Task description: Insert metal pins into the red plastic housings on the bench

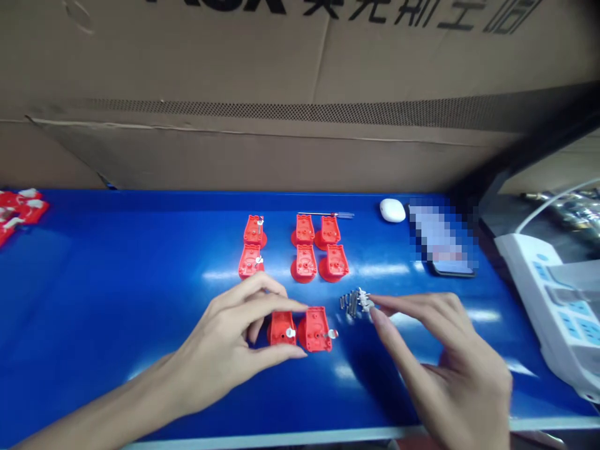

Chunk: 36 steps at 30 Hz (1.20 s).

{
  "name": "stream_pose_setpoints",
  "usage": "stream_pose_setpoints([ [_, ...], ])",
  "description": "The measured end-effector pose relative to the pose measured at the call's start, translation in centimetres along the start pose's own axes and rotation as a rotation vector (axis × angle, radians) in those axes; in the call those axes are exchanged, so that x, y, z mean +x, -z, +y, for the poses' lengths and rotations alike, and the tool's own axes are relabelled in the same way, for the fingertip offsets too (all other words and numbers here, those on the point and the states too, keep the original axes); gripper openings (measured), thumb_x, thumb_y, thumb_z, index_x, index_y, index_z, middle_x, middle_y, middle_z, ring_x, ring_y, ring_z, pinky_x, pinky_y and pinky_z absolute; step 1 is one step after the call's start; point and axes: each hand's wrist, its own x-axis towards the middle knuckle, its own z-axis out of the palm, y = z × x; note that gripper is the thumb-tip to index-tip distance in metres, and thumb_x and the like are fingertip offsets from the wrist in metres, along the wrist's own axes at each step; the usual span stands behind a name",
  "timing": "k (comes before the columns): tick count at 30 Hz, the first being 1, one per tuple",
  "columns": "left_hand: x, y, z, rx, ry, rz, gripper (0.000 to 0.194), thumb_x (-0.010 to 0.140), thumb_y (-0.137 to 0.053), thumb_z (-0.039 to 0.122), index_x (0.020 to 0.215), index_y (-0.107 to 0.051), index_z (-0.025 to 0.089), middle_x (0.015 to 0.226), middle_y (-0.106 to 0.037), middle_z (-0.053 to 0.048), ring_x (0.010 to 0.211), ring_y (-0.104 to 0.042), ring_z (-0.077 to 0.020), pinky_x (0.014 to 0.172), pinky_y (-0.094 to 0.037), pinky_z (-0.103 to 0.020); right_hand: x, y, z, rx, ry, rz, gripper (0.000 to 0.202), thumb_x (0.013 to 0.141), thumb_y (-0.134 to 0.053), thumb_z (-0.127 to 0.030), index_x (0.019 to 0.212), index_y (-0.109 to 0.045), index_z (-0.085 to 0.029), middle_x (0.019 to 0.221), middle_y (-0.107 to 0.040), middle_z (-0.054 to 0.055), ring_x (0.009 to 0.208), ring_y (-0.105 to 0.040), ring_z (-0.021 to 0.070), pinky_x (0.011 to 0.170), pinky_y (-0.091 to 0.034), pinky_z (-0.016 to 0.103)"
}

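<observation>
My left hand (234, 331) has its thumb and fingers apart around the nearer left red housing (281, 326), close to the nearer right red housing (317, 329). A small white piece sits on each of these two housings. My right hand (440, 356) reaches with thumb and index finger to a small pile of white parts (362, 299); whether a piece is between the fingertips is too small to tell. Metal springs or screws (350, 304) lie just left of that pile. Farther back stand several more red housings (305, 261), two with white pieces.
A screwdriver (344, 215) lies behind the housings. At the back right are a white case (392, 210) and a phone (443, 240). A white power strip (557, 312) lies along the right edge. Red and white parts (21, 209) are at the far left, cardboard (262, 156) behind.
</observation>
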Motion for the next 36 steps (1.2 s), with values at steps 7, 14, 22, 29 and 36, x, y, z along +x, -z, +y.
stream_pose_setpoints([
  [7, 0.4, 0.5, 0.1, 0.124, 0.038, -0.105, 0.066, 0.087, -0.096, 0.032, 0.145, -0.066, 0.042, 0.137, -0.064, 0.0, 0.067, -0.049, -0.0083, 0.06, -0.048, -0.023, -2.3, -1.8, 2.5, -0.092, 0.069, -0.153, 0.023, 0.108, -0.07, -0.029, 0.131, -0.075, -0.03, 0.108, -0.071, 0.006, 0.1, -0.059, 0.0258, 0.091, -0.049, 0.045],
  [14, 0.4, 0.4, -0.2, 0.166, 0.028, -0.137, 0.067, 0.088, -0.094, 0.033, 0.148, -0.064, 0.04, 0.136, -0.067, -0.001, 0.075, -0.059, -0.0118, 0.071, -0.054, -0.025, -1.5, -2.4, 2.6, -0.16, 0.089, -0.157, 0.033, 0.109, -0.069, -0.031, 0.142, -0.073, -0.03, 0.104, -0.061, 0.007, 0.096, -0.054, 0.0254, 0.086, -0.051, 0.043],
  [22, 0.6, 0.1, -0.4, 0.142, 0.036, -0.158, 0.069, 0.086, -0.096, 0.032, 0.148, -0.064, 0.037, 0.136, -0.068, -0.003, 0.104, -0.072, -0.0219, 0.092, -0.061, -0.035, -0.3, -2.9, 2.4, -0.213, 0.109, -0.171, 0.025, 0.108, -0.07, -0.033, 0.13, -0.078, -0.023, 0.104, -0.061, 0.009, 0.096, -0.052, 0.0272, 0.087, -0.05, 0.045],
  [29, 0.6, 0.0, -0.3, 0.121, 0.04, -0.167, 0.069, 0.085, -0.096, 0.032, 0.146, -0.065, 0.035, 0.132, -0.068, -0.004, 0.106, -0.072, -0.023, 0.097, -0.061, -0.039, 0.1, -3.1, 2.5, -0.224, 0.112, -0.173, 0.019, 0.109, -0.069, -0.032, 0.12, -0.081, -0.023, 0.099, -0.062, 0.008, 0.093, -0.051, 0.0268, 0.086, -0.047, 0.044],
  [36, 0.6, -0.1, -0.3, 0.106, 0.048, -0.177, 0.069, 0.084, -0.098, 0.037, 0.146, -0.066, 0.033, 0.134, -0.069, -0.005, 0.112, -0.072, -0.025, 0.096, -0.061, -0.038, 0.1, -3.1, 2.5, -0.199, 0.106, -0.174, 0.017, 0.109, -0.07, -0.033, 0.12, -0.08, -0.024, 0.098, -0.062, 0.007, 0.093, -0.052, 0.0267, 0.085, -0.046, 0.043],
])
